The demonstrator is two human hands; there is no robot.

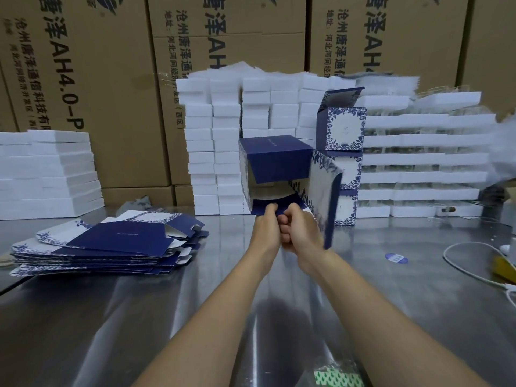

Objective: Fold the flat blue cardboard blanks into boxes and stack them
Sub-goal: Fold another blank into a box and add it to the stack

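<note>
Stack of flat blanks [111,244] sits well left of my left hand [265,233]. Left hand pinches the bottom flap of the half-folded box [276,160], which is held up just above both hands. Right hand [303,236] touches the left, fingers curled on the same flap. Finished boxes [346,129] are beyond, up-right. Card looks light, stiff and easy to crease; I'd grip flaps near the folds.

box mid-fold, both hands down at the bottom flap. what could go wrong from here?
1. The left hand pinches only the bottom flap of the half-folded box, with the right hand curled beside it. Forced, the flap might crease or tear.
2. The long side flap hangs open and is blurred. It may catch the stack of finished boxes behind it and topple it.
</note>
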